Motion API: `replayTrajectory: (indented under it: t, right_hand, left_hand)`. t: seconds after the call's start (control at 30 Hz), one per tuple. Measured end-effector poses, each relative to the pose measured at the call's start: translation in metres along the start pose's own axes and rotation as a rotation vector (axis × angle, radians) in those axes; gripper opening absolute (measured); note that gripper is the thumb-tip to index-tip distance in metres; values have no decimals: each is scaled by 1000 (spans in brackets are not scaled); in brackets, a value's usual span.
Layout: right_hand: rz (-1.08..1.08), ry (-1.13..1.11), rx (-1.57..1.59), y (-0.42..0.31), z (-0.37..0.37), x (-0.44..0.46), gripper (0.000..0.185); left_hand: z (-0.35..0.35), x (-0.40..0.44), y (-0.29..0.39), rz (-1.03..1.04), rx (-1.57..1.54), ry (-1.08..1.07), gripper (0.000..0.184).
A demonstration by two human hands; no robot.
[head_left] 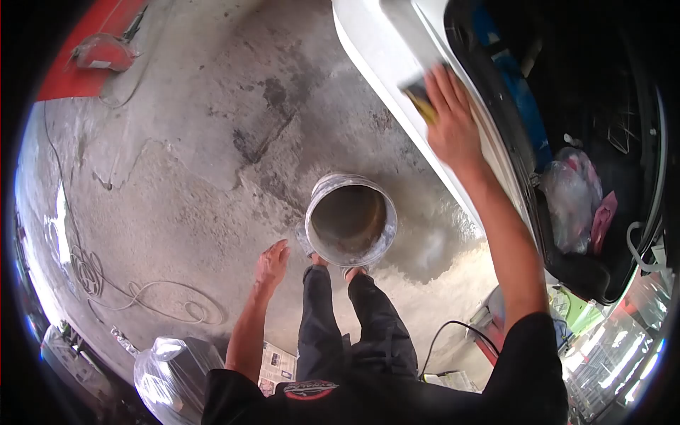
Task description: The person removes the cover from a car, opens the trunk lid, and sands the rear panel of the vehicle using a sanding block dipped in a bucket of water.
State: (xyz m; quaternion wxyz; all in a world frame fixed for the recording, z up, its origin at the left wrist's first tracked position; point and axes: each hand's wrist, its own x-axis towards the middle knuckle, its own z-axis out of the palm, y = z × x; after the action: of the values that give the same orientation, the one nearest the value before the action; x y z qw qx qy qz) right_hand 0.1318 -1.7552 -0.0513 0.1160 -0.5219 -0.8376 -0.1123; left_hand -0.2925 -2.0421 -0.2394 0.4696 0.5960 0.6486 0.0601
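Note:
My right hand point(452, 124) presses a dark grey and yellow sanding block point(419, 99) against a white car body panel point(397, 60). Its fingers lie over the block and hide much of it; the hand is slightly blurred. My left hand point(272, 263) hangs at my side above the floor, fingers loosely bent and nothing in them. Just in front of my feet stands a round bucket point(316, 242), its inside stained brown and grey. The bucket is to the right of my left hand, apart from it.
To the right, the car's open interior holds plastic bags point(570, 195). A coiled hose or cable point(134, 294) lies on the concrete floor point(191, 212) at left. A plastic-wrapped bundle point(173, 375) and newspaper point(278, 368) are near me. Wet patches darken the floor beside the bucket.

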Motion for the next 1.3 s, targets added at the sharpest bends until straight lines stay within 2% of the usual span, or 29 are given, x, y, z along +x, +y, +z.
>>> replayTrajectory:
  t: [0.03,0.13,0.23,0.27,0.37,0.5,0.57,0.67,0.7,0.73,0.8,0.83,0.9,0.93,1.0,1.03,1.1,1.2,1.3]
  right_hand:
    - [33,-50,-28,-2,-4,-18,57]
    - [-29,56,-22,-4,12,10,58]
    - [-168,200,37,-2,43,125,34]
    - [-109,134,32,-10,39,141,50]
    - [-115,85,35,-4,13,73,42]
    - [52,-168,22,17,-38,-109,62]
    - [51,-137,-9,12,-31,-75,61]
    - [-85,69,46,0,10,40,48]
    - [-158,69,-116,2,25,71,43]
    - [-66,29,-14,-2,32,96,52]
    - [-85,116,17,-4,29,100,52]
    - [-98,147,25,0,23,88,53]
    - [-104,117,52,11,9,33,43]
    - [-53,79,91,14,-7,-13,51]
    - [28,-80,81,23,-46,-103,59]
    - [55,-150,84,31,-61,-151,64]
    - [81,-315,79,50,-94,-223,61]
    - [110,-373,95,58,-118,-263,60]
    - [22,-346,20,59,-103,-244,57]
  left_hand:
    - [-1,-1,-5,16,3,4,28]
    - [2,-12,-22,-23,-22,5,28]
    - [0,-12,-17,-29,-1,-15,28]
    - [-1,-10,-11,-21,12,-21,28]
    - [1,-5,4,-3,-15,7,27]
    - [-8,0,35,86,-140,25,28]
    - [-11,11,53,123,-162,35,26]
    - [-18,43,102,147,-297,10,27]
    - [-23,60,128,218,-270,45,27]
    - [-29,77,156,289,-242,81,26]
    - [-39,109,209,408,-242,209,29]
    - [-48,124,240,462,-194,285,32]
    - [-61,155,297,619,-29,449,40]
    - [-65,170,320,712,91,549,45]
    - [-65,195,364,764,191,673,52]
    - [-65,203,381,809,224,683,51]
    - [-64,216,408,900,293,708,49]
    - [-47,222,423,907,405,801,57]
    - [-17,217,410,888,580,812,58]
